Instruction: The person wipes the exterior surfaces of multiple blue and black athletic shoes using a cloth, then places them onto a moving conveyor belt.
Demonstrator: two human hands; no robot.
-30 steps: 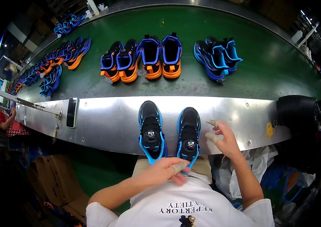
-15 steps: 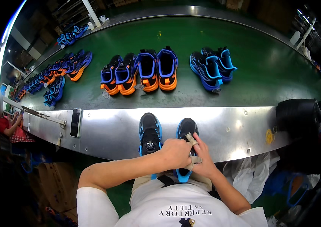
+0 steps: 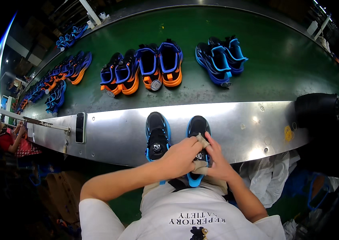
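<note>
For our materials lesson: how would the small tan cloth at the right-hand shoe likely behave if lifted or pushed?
The tan cloth bends and folds over the shoe between the left hand and right hand, so it is probably floppy. It looks thin, so likely light. Pushed, it would probably crumple, not slide.

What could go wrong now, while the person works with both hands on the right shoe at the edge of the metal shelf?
1. The right shoe overhangs the near edge of the metal shelf; pressure from the left hand and right hand might tip it off.
2. The left shoe stands close beside it, so an elbow or wrist could knock it.
3. The beige cloth sits pinched loosely, so it may slip away.
</note>
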